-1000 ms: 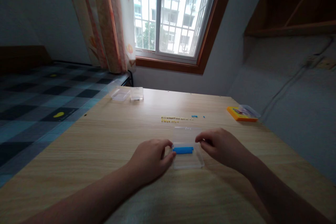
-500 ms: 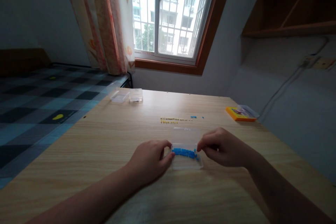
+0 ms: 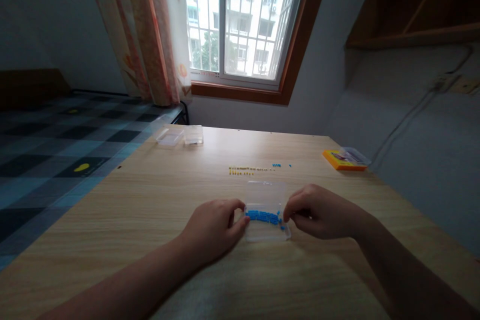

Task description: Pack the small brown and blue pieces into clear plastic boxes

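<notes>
A small clear plastic box (image 3: 267, 232) lies open on the wooden table (image 3: 150, 210), its lid (image 3: 265, 191) folded back. A row of small blue pieces (image 3: 263, 216) lies inside it. My left hand (image 3: 214, 227) grips the box's left edge with curled fingers and thumb. My right hand (image 3: 318, 210) is curled at the box's right edge, fingertips pinched at the end of the blue row.
A line of tiny yellow pieces (image 3: 242, 170) and a few blue ones (image 3: 276, 165) lie farther back on the table. Two clear boxes (image 3: 180, 135) sit at the far left, an orange box (image 3: 344, 159) at the far right. A checked bed (image 3: 56, 150) is to the left.
The blue row went from straight and tidy to uneven. My right hand closed in on the box's right end and pinched there. My left hand stayed put.
</notes>
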`<move>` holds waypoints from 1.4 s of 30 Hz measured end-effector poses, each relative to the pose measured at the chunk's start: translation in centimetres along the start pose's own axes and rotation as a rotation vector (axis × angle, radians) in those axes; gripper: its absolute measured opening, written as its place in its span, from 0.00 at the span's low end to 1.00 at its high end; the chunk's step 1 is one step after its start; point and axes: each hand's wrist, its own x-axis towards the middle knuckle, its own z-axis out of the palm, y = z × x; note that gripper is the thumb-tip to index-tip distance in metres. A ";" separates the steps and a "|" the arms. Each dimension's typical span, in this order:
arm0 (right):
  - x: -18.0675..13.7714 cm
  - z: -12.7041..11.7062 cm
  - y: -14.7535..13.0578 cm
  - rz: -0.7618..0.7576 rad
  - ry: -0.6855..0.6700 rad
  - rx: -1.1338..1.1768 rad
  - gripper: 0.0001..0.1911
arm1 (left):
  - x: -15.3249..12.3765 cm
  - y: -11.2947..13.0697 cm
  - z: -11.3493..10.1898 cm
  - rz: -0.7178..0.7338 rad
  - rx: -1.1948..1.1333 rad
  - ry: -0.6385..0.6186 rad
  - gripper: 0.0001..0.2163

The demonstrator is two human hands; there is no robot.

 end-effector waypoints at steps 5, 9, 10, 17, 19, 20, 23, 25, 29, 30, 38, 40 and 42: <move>-0.5 -1.1 0.9 0.005 0.006 0.018 0.10 | 0.2 -0.2 0.1 -0.028 -0.012 -0.008 0.14; -0.9 -1.9 1.2 0.127 -0.105 -0.012 0.16 | 0.2 -0.3 -0.2 -0.038 -0.029 0.011 0.13; -0.9 -2.0 1.1 0.158 -0.130 -0.026 0.19 | 0.1 -0.3 -0.3 -0.037 -0.028 0.021 0.13; -0.5 -0.5 0.5 0.268 -0.202 -0.061 0.19 | -0.7 0.0 -0.6 0.070 -0.027 0.075 0.16; -0.4 0.0 0.4 0.263 -0.189 -0.061 0.18 | -0.8 0.2 -0.4 0.117 -0.029 0.063 0.17; -0.3 0.2 0.3 0.256 -0.180 -0.059 0.18 | -0.9 0.2 -0.3 0.133 -0.029 0.056 0.17; 0.0 0.6 0.2 0.231 -0.159 -0.049 0.18 | -0.9 0.4 -0.1 0.155 -0.023 0.029 0.18; 0.2 0.7 0.2 0.225 -0.148 -0.046 0.17 | -0.9 0.5 0.0 0.152 -0.019 0.013 0.17; 0.5 0.9 0.5 0.216 -0.132 -0.039 0.15 | -0.9 0.7 -0.2 0.141 0.000 -0.006 0.15; 0.5 0.9 0.7 0.213 -0.128 -0.034 0.14 | -0.9 0.7 -0.2 0.142 0.007 -0.011 0.15; -0.3 -0.4 1.3 0.225 -0.115 -0.016 0.09 | -1.2 1.0 -0.3 0.127 0.032 -0.005 0.15; -0.4 -0.7 0.8 0.154 -0.095 -0.004 0.08 | -1.2 1.1 -0.2 0.129 0.016 -0.007 0.15; -0.4 -0.6 0.1 0.079 -0.075 0.006 0.08 | -1.1 1.1 -0.1 0.125 -0.003 -0.010 0.15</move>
